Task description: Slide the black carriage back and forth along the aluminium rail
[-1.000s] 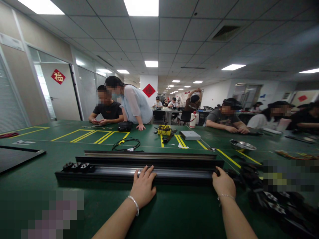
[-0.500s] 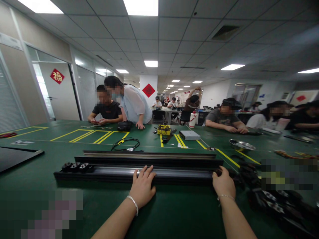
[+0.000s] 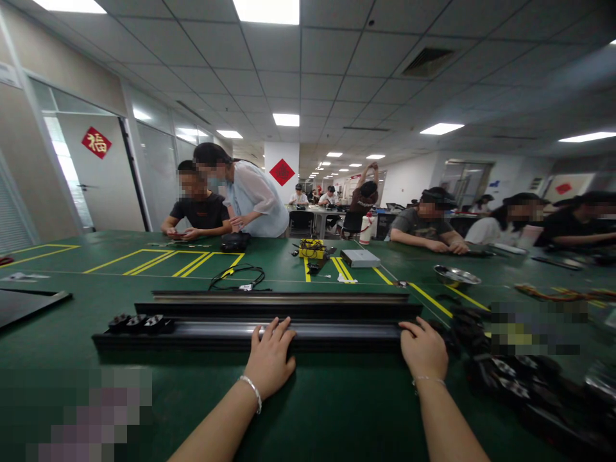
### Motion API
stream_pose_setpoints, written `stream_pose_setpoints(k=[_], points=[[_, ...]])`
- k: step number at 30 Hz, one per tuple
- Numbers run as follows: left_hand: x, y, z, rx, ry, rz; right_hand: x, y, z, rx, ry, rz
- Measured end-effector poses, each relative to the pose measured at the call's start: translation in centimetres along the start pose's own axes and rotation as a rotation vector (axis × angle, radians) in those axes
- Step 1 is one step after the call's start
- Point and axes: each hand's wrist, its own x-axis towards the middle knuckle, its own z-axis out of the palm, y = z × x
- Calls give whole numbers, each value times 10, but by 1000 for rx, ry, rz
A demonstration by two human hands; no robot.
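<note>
Green worktop (image 3: 337, 410) carries long black rail (image 3: 202, 333) lying crosswise. Left hand (image 3: 269, 359) rests on rail's middle, fingers spread flat, unclenched. Right hand (image 3: 423, 346) curls over rail's right end, gripping it.

Long black rail (image 3: 202, 333) with silvery groove along its top, lying flat crosswise on green table, three small black-and-white blocks (image 3: 139, 322) at its left end, second black rail (image 3: 279, 309) parallel just behind it
</note>
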Motion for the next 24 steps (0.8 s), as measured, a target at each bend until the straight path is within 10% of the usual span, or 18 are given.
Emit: stream_pose_setpoints(k=[24], points=[[1,0,-1,5,-13,3,-13,3,-15,-275,-212,11]])
